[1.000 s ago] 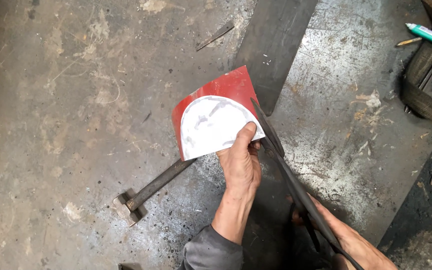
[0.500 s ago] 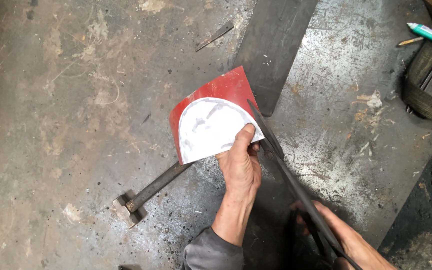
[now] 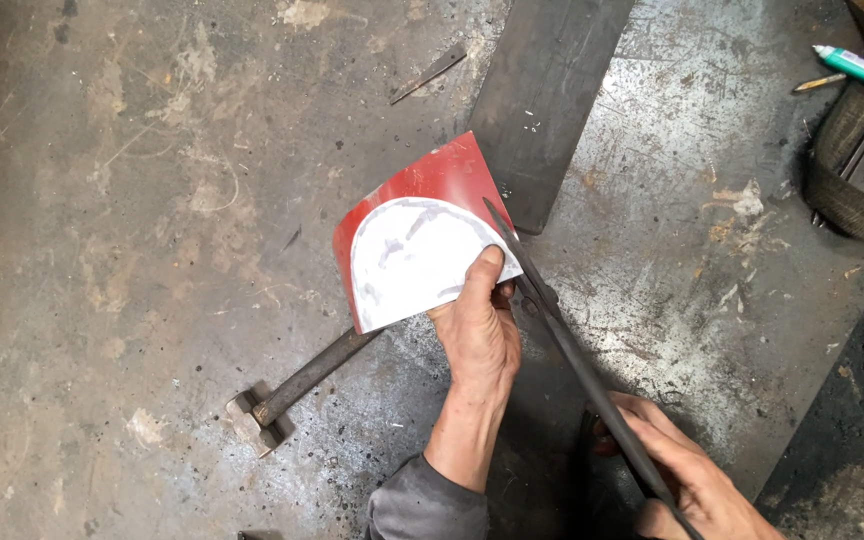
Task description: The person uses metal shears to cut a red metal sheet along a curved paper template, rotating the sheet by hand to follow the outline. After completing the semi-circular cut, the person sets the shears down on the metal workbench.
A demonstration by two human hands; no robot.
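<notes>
Red sheet (image 3: 422,185) is showing a white half-round patch; dark shears (image 3: 572,350) are gleaming dully; grey surface (image 3: 132,250) is looking stained, scratched.

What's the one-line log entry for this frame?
left hand: holds red sheet | right hand: grips shears | blades at sheet edge | hammer: on floor

At your seven o'clock lies a hammer (image 3: 287,390), head down-left, handle running toward centre. A dark steel plate (image 3: 542,100) stretches up at twelve, with a thin metal sliver (image 3: 430,73) just to its left. At two o'clock — a green-and-white marker (image 3: 852,65) and a pencil (image 3: 818,83), close together.
</notes>
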